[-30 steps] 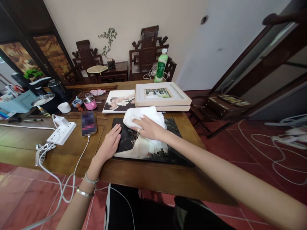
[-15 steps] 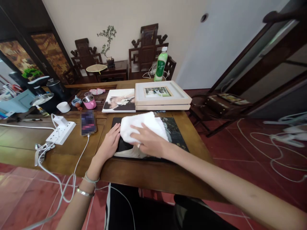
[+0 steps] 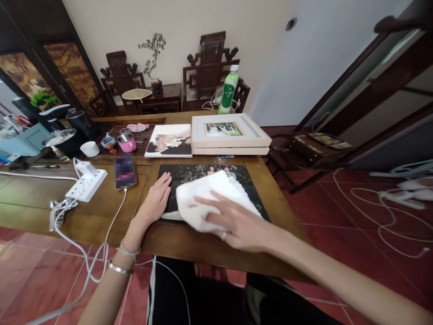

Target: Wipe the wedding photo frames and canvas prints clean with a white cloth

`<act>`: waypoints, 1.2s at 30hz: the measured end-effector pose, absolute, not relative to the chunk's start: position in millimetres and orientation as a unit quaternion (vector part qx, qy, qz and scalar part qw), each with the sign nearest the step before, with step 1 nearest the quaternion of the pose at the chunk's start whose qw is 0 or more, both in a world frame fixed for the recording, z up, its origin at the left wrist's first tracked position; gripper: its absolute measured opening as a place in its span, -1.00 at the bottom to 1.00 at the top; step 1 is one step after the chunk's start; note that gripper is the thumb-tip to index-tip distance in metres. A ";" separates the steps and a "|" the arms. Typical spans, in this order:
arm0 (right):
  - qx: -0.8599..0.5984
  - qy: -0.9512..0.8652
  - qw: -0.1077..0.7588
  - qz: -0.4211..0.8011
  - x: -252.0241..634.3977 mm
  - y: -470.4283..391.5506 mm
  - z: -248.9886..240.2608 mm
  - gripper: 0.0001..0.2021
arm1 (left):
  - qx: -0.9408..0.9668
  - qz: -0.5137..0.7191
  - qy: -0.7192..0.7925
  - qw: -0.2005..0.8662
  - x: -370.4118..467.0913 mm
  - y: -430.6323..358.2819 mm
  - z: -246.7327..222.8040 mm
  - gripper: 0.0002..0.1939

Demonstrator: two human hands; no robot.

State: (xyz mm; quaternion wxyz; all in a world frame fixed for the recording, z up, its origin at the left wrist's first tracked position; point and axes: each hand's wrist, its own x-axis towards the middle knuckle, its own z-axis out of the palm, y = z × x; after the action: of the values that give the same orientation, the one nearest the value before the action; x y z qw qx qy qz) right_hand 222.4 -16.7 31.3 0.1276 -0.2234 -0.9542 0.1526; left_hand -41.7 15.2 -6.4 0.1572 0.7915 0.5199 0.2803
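A dark photo panel (image 3: pixel 189 174) with two people pictured near its top lies flat on the wooden table. At its left edge rests my left hand (image 3: pixel 158 196), fingers stretched out flat, steadying nothing but the panel's border and the tabletop. My right hand (image 3: pixel 237 221), with a ring on one finger, presses a folded white towel (image 3: pixel 198 196) against the panel's lower right part. The towel covers much of the picture, and some fingertips sink into its pile.
Behind the panel lie a white photo print (image 3: pixel 169 151) and stacked pale wooden frames (image 3: pixel 233 151). A green bottle (image 3: pixel 228 92) stands behind them. To the left are a charging phone (image 3: pixel 125 174), a power strip (image 3: pixel 89 185), a pink cup (image 3: pixel 126 143) and loose white cables.
My right hand has slid the towel toward me and to the right, uncovering the panel's upper part. My left hand stays in place.
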 end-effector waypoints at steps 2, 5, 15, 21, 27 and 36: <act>-0.270 -0.943 0.145 0.130 225.1 5.0 31.6 -0.73 | 0.791 0.281 0.520 0.157 -41.8 15.7 -7.2 -0.53; -0.345 -0.918 0.161 0.111 216.7 33.4 30.3 -0.73 | 0.789 0.288 0.518 0.160 -41.2 15.3 -6.3 -0.53; -0.234 -0.962 0.102 0.098 157.5 -4.3 35.3 -0.66 | 0.775 0.355 0.485 0.193 -40.1 5.7 8.7 -0.44; -0.082 -0.973 0.106 0.189 182.2 -23.7 34.6 -0.61 | 0.755 0.354 0.513 0.205 -42.0 6.3 7.3 -0.39; -0.190 -0.953 0.131 0.197 220.2 -20.6 38.3 -0.70 | 0.782 0.296 0.519 0.177 -38.0 8.5 4.3 -0.47; -0.374 -0.859 0.262 0.234 169.7 63.4 34.5 -0.74 | 0.802 0.288 0.504 0.138 -39.7 12.5 -2.7 -0.57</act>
State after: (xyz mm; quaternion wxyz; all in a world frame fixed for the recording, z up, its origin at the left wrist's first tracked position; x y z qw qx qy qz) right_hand 169.7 63.4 34.5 0.2615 -0.3737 -0.8587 0.2336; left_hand -39.7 12.5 -2.7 0.1380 0.8022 0.5042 0.2885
